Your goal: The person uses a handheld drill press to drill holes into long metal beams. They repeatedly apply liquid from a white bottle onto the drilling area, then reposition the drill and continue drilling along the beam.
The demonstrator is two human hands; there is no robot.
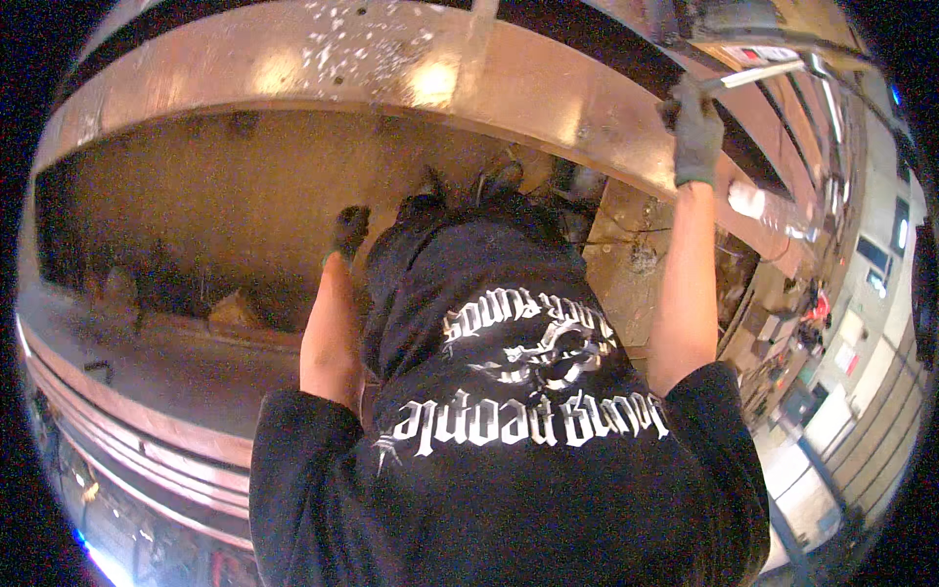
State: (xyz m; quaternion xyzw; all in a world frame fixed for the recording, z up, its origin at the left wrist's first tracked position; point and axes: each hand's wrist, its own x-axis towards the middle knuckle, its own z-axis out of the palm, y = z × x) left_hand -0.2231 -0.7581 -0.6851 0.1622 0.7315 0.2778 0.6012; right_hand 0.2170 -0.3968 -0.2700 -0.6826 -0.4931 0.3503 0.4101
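My right hand [696,132], in a dark grey work glove, is raised at the upper right over the edge of a long brownish metal beam [509,83]. It is closed around a pale, straight rod-like handle [761,73] that points right; its far end meets a dark metal piece, and I cannot tell whether they are joined. My left hand [350,231], also gloved, is held left of my body with its fingers curled in. Nothing shows sticking out of it, and it stands in front of a dim brown surface.
A clear plastic bottle [782,215] with a white end lies on the beam right of my right forearm. Below the beam, a brown panel [626,245] and dark cables are partly hidden by my body. Stacked metal beams [147,460] run along the lower left.
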